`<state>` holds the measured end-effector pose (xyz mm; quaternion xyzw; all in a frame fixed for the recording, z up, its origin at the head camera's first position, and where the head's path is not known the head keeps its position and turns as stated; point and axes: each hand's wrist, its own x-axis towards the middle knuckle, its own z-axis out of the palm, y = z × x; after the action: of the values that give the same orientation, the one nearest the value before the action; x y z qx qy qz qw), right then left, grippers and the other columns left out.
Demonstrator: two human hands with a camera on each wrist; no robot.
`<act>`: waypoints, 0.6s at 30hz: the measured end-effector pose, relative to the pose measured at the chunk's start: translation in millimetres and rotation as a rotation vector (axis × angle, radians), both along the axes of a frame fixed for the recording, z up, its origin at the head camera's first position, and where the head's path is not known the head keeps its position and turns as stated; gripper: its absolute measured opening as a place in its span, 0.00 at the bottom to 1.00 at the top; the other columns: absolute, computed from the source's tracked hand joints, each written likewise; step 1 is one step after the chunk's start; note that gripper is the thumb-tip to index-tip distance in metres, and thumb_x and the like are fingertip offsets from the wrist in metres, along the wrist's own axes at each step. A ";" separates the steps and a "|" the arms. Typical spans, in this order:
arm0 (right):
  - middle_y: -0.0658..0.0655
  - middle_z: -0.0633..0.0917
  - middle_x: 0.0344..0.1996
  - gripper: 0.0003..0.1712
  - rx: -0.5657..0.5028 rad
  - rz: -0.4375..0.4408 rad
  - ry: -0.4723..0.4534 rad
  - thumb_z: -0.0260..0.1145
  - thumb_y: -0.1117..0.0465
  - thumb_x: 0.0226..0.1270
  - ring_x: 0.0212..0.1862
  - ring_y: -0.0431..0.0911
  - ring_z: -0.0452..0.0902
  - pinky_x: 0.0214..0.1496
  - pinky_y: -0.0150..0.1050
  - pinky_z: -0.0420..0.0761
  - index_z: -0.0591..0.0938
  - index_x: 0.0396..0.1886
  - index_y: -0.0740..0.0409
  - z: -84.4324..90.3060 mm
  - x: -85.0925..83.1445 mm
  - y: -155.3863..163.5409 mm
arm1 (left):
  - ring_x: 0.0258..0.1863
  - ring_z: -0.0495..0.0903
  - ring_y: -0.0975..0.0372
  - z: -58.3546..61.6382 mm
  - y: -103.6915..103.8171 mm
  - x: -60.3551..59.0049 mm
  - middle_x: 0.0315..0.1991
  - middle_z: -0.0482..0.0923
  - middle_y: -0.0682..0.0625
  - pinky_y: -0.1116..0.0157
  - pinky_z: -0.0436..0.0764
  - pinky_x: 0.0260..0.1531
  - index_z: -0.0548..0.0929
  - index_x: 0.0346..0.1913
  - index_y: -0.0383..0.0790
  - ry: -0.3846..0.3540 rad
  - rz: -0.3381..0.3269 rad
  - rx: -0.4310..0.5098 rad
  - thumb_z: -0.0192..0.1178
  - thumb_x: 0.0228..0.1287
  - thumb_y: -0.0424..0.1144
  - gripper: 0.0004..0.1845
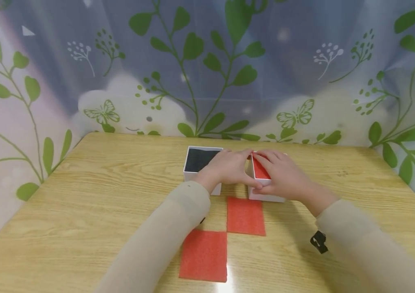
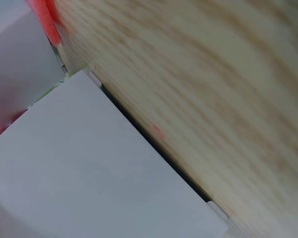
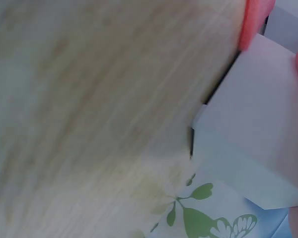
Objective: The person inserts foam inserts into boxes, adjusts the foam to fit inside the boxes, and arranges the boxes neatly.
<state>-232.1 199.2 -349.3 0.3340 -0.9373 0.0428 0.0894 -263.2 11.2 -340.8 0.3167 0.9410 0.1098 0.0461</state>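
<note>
Two white open-topped boxes stand side by side, one with a black inside (image 1: 200, 159), the other with a red inside (image 1: 261, 172). My left hand (image 1: 231, 167) reaches across the right part of the black-lined box. Its thumb and fingers hold the red-lined box at its near and far left corners. Over the right part of that same box lies my right hand (image 1: 284, 175), gripping it with the thumb at the front wall. In the right wrist view a fingertip touches the white wall (image 3: 253, 94). The hands hide much of both boxes.
Two red squares of cloth-like material lie flat in front of the boxes, a nearer one (image 1: 204, 256) and a farther one (image 1: 245, 216), meeting near a corner. The wooden table (image 1: 119, 183) runs back to a leaf-patterned curtain (image 1: 207, 81).
</note>
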 end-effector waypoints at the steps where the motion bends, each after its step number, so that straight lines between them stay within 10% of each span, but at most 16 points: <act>1: 0.62 0.66 0.63 0.52 0.009 -0.001 0.010 0.70 0.41 0.51 0.63 0.58 0.58 0.64 0.58 0.59 0.62 0.68 0.65 -1.6 -0.4 0.2 | 0.62 0.66 0.62 -0.1 0.0 -0.2 0.65 0.66 0.57 0.54 0.52 0.66 0.54 0.73 0.44 0.002 -0.001 -0.001 0.57 0.41 0.76 0.59; 18: 0.62 0.60 0.69 0.54 0.051 -0.007 -0.026 0.67 0.37 0.53 0.67 0.56 0.57 0.62 0.57 0.64 0.59 0.70 0.65 -1.4 2.2 1.1 | 0.60 0.68 0.64 -0.5 1.8 -1.2 0.64 0.67 0.57 0.55 0.53 0.66 0.54 0.72 0.44 0.004 -0.002 0.014 0.57 0.41 0.76 0.59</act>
<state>-229.9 200.3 -350.8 0.3322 -0.9404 0.0230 0.0689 -264.4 13.0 -341.4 0.3179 0.9401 0.1155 0.0422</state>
